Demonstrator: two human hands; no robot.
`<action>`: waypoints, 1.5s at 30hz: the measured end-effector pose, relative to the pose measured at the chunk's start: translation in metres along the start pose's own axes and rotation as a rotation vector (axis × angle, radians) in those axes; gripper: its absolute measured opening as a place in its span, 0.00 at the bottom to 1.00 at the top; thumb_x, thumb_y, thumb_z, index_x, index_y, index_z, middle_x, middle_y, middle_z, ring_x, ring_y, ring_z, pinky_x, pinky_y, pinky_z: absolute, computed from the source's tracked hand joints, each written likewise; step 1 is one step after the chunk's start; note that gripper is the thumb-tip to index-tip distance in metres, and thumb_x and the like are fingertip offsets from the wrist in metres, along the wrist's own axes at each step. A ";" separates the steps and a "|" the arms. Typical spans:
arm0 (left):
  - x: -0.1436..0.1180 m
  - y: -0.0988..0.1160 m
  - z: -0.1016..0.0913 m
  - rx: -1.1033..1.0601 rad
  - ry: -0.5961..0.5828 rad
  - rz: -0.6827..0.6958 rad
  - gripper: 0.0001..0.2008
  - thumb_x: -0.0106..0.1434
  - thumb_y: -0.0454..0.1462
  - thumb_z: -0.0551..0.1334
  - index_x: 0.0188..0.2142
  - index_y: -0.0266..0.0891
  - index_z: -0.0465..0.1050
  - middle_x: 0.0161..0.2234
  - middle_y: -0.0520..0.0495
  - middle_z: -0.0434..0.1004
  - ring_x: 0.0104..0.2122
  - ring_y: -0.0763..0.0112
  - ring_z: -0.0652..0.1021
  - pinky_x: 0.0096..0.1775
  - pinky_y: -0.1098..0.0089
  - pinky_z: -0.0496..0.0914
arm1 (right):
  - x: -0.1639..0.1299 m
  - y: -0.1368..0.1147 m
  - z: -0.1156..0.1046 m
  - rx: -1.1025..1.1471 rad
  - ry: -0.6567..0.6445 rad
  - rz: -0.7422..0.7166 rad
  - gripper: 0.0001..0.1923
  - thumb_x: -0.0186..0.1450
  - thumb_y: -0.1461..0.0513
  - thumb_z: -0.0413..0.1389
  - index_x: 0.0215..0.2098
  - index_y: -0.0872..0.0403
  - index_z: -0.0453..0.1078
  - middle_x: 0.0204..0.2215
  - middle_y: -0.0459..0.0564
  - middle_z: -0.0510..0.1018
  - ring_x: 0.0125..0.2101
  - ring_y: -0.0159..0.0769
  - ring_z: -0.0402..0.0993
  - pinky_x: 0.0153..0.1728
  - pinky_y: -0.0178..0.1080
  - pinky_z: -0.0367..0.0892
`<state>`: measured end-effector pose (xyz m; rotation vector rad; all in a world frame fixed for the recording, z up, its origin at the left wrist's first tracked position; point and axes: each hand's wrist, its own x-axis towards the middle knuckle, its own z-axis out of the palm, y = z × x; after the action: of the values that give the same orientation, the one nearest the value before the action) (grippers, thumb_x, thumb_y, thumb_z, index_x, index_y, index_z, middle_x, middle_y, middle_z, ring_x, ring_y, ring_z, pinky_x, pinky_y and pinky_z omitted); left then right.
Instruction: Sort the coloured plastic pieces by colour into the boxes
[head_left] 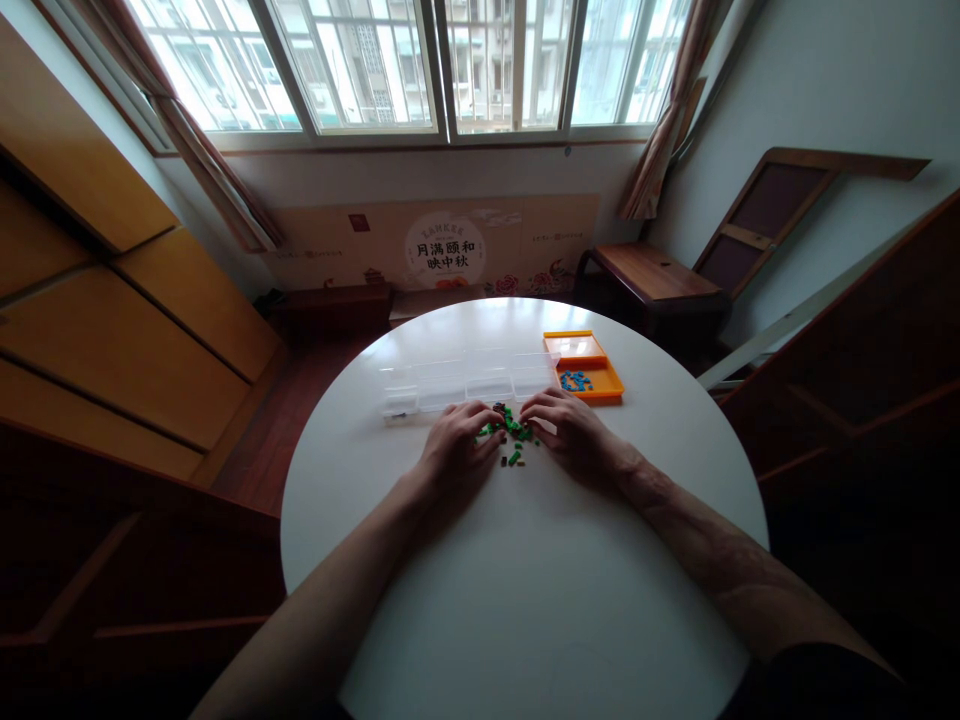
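Observation:
A small pile of green and dark brown toy bricks [514,424] lies on the white round table [525,580]. My left hand [463,438] is at the pile's left side, its fingers curved over the edge and the thumb held apart. On the opposite side, my right hand [568,428] has its fingers bent toward the bricks, with a gap between thumb and fingers. Neither hand visibly grips a brick, though the fingertips partly cover the pile. A few loose pieces, one green brick [514,458] among them, lie just in front.
Behind my left hand is a clear plastic compartment box [442,385], with a small dark piece in its near-left corner. An orange tray [611,385] holding several blue pieces [576,381] stands behind my right hand. A wooden stool [656,270] is beyond the table.

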<state>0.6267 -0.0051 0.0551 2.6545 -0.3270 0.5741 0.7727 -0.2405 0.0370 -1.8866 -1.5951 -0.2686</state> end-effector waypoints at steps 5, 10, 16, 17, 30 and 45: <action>0.000 0.001 -0.001 0.006 0.002 -0.011 0.06 0.75 0.41 0.66 0.47 0.47 0.82 0.48 0.48 0.86 0.47 0.61 0.84 0.52 0.59 0.71 | 0.000 0.001 0.000 -0.026 0.007 0.014 0.07 0.77 0.62 0.61 0.48 0.47 0.83 0.47 0.51 0.86 0.47 0.46 0.77 0.52 0.50 0.77; -0.001 -0.002 0.001 0.014 0.005 -0.023 0.05 0.74 0.39 0.66 0.47 0.47 0.82 0.49 0.48 0.86 0.47 0.60 0.84 0.52 0.58 0.70 | 0.000 0.001 0.001 -0.001 0.007 0.043 0.06 0.75 0.62 0.63 0.45 0.46 0.83 0.46 0.49 0.86 0.47 0.45 0.78 0.53 0.50 0.77; -0.001 -0.004 0.003 0.013 0.012 -0.030 0.06 0.73 0.38 0.66 0.47 0.47 0.82 0.49 0.48 0.86 0.48 0.60 0.84 0.53 0.58 0.70 | -0.001 -0.003 -0.001 0.080 0.016 0.068 0.02 0.73 0.60 0.66 0.42 0.46 0.83 0.45 0.49 0.86 0.46 0.43 0.79 0.53 0.49 0.77; -0.001 -0.004 0.003 0.015 0.013 -0.032 0.06 0.73 0.38 0.66 0.47 0.47 0.82 0.49 0.48 0.86 0.48 0.60 0.84 0.53 0.58 0.70 | -0.001 -0.004 -0.001 0.088 0.019 0.071 0.02 0.73 0.60 0.66 0.42 0.46 0.83 0.44 0.49 0.86 0.46 0.43 0.79 0.54 0.50 0.77; -0.001 -0.004 0.001 0.046 0.044 -0.072 0.07 0.73 0.40 0.64 0.46 0.46 0.81 0.48 0.47 0.86 0.47 0.59 0.84 0.53 0.57 0.71 | -0.001 -0.001 0.000 0.085 0.035 0.072 0.02 0.72 0.61 0.67 0.42 0.46 0.83 0.44 0.49 0.87 0.45 0.43 0.80 0.53 0.49 0.77; -0.002 -0.005 0.000 0.052 0.054 -0.077 0.05 0.73 0.38 0.65 0.46 0.46 0.81 0.47 0.48 0.85 0.47 0.59 0.83 0.53 0.58 0.71 | 0.000 0.001 0.000 0.105 0.060 0.048 0.03 0.75 0.59 0.64 0.44 0.47 0.81 0.44 0.50 0.86 0.46 0.44 0.80 0.53 0.50 0.76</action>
<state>0.6259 -0.0005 0.0526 2.6826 -0.1954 0.6371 0.7738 -0.2406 0.0366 -1.8174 -1.4929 -0.2137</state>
